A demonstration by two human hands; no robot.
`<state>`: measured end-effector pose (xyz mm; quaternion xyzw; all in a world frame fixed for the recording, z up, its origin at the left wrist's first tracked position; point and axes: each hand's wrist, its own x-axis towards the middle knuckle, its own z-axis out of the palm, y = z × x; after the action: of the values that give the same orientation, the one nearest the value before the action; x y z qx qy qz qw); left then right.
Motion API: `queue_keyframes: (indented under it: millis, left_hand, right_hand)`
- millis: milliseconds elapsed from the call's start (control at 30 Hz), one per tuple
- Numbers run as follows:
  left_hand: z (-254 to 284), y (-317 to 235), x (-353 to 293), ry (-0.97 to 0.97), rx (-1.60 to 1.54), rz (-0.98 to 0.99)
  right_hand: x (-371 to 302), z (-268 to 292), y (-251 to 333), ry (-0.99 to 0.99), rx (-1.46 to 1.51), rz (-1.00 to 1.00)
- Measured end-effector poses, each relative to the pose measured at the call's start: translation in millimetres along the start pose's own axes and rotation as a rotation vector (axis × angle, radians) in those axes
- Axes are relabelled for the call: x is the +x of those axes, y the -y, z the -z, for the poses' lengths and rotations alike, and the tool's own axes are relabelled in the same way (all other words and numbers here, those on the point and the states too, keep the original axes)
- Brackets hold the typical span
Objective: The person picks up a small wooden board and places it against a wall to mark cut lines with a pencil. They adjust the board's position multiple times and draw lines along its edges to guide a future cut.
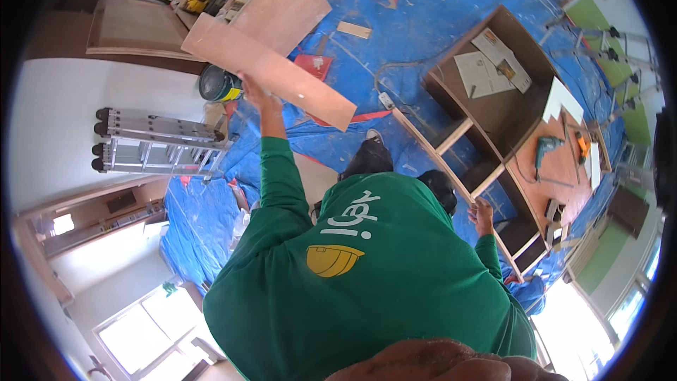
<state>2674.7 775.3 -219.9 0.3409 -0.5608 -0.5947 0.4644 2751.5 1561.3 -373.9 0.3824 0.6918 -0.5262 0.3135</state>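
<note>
My left hand (261, 97) is closed on the near edge of a long, flat plywood board (271, 70), reaching out to the front left. The board slants from upper left down to the right, and the fingers behind it are partly hidden. Beside the wooden frame (425, 142) on the right is my right hand (482, 217), fingers loosely apart and holding nothing. It sits close to the frame's long rail; whether it touches the rail I cannot tell. The frame lies along a large brown cabinet box (486, 113).
Blue sheeting (381, 21) covers the floor. A power drill (547, 152) and an orange tool (582, 147) lie on a wooden top at the right. To the left are a folded ladder (159, 137) and a bucket (217, 83). A bigger plywood panel (289, 10) leans behind the board.
</note>
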Motion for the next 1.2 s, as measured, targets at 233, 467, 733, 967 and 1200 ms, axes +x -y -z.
queue_keyframes:
  millis: [233, 467, 733, 967, 1200]
  left_hand:
    - [-53, -54, 35, -0.091, -0.278, 0.169]
    - [-104, -66, 70, 0.101, -0.225, 0.078]
    - [-194, -5, 171, 0.364, -0.034, -0.194]
    - [-439, 8, 231, 0.613, -0.143, 0.035]
    - [-660, 29, 262, 0.745, -0.240, 0.152]
  right_hand:
    - [-62, -145, 229, 0.329, -0.230, 0.548]
    - [-372, -222, 499, 0.677, -0.297, 1.845]
    - [-381, -273, 590, 0.508, -0.474, 2.178]
    - [-196, -315, 756, 0.853, -0.570, 1.542]
    - [-21, -303, 786, 0.089, -0.902, 0.878]
